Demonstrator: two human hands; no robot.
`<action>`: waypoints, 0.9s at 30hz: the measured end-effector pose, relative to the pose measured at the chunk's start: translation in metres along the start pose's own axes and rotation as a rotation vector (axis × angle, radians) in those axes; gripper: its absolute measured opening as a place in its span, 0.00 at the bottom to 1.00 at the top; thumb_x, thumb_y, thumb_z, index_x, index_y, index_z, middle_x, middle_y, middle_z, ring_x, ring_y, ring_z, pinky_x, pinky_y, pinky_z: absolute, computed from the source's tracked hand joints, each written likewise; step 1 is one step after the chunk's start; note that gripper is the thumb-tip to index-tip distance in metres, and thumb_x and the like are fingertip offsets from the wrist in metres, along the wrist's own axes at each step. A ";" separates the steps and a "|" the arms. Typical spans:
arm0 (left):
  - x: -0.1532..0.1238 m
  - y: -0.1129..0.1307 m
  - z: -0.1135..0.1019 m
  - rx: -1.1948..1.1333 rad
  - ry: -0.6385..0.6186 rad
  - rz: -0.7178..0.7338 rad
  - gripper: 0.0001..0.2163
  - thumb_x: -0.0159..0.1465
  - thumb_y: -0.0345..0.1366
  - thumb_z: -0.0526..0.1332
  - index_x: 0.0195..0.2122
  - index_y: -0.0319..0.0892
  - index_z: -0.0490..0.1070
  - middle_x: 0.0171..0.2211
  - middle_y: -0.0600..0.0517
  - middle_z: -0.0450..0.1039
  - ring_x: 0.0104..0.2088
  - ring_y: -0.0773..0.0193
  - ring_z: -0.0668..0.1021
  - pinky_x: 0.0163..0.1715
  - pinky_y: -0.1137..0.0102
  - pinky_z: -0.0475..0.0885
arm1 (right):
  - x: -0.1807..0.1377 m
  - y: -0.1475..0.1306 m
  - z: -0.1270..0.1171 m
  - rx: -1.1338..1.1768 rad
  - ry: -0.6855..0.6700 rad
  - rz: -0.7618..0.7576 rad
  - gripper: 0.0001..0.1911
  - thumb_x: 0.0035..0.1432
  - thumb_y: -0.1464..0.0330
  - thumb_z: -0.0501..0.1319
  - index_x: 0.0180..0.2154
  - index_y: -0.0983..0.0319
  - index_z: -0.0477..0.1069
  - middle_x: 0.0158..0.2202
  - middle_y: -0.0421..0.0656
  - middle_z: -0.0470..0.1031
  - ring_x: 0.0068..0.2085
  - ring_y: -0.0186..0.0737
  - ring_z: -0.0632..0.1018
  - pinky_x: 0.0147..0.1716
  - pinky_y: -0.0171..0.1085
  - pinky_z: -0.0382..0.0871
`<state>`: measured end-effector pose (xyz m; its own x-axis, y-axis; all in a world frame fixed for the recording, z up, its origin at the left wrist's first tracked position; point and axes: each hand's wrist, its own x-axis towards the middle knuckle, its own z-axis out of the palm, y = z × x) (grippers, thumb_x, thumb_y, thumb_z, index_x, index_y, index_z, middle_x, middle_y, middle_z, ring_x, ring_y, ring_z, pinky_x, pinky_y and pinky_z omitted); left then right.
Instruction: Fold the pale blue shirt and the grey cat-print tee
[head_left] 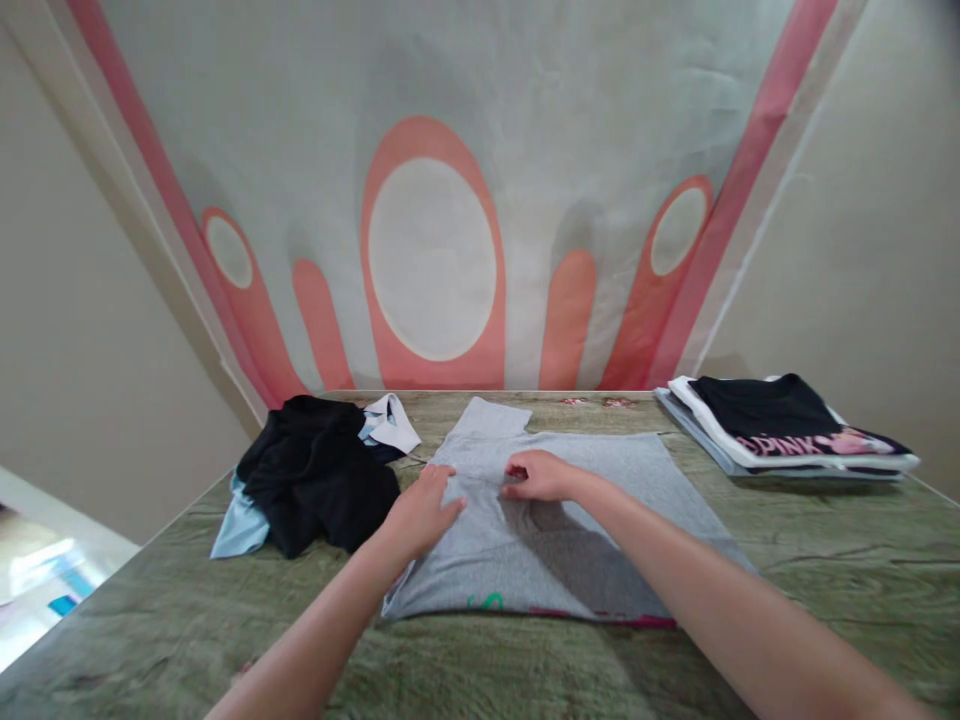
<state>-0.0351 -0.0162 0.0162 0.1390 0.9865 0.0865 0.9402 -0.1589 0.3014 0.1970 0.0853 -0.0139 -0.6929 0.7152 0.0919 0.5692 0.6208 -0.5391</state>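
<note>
A light grey T-shirt (600, 460) lies folded over on the table, one sleeve pointing away from me at its upper left. Green and dark pink bits of print show along its near edge. My left hand (426, 508) rests on the shirt's left side, fingers and thumb spread. Over the middle of the cloth is my right hand (541, 475), its fingers curled and the thumb a little apart from them. No raised fabric shows between those fingertips. Small wrinkles run through the shirt around both hands.
Left of the shirt sits a loose heap of black clothing (319, 480), with a light blue piece (241, 520) and a white collar (394, 425) sticking out. A stack of folded shirts (787, 430) stands at the right. Behind the wood-patterned table (847, 540) rises a printed backdrop (630, 110).
</note>
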 end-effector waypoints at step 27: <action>0.021 -0.021 0.033 -0.023 0.305 0.018 0.06 0.65 0.39 0.57 0.36 0.43 0.67 0.35 0.50 0.71 0.39 0.56 0.74 0.40 0.65 0.65 | -0.027 -0.004 0.005 0.067 0.039 0.123 0.24 0.48 0.65 0.70 0.48 0.60 0.73 0.36 0.39 0.77 0.35 0.37 0.75 0.32 0.31 0.60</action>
<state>-0.0419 0.0092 -0.0196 0.0521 0.9268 0.3718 0.9306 -0.1802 0.3187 0.2111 0.0623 -0.0184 -0.6009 0.7975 0.0535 0.6172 0.5055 -0.6029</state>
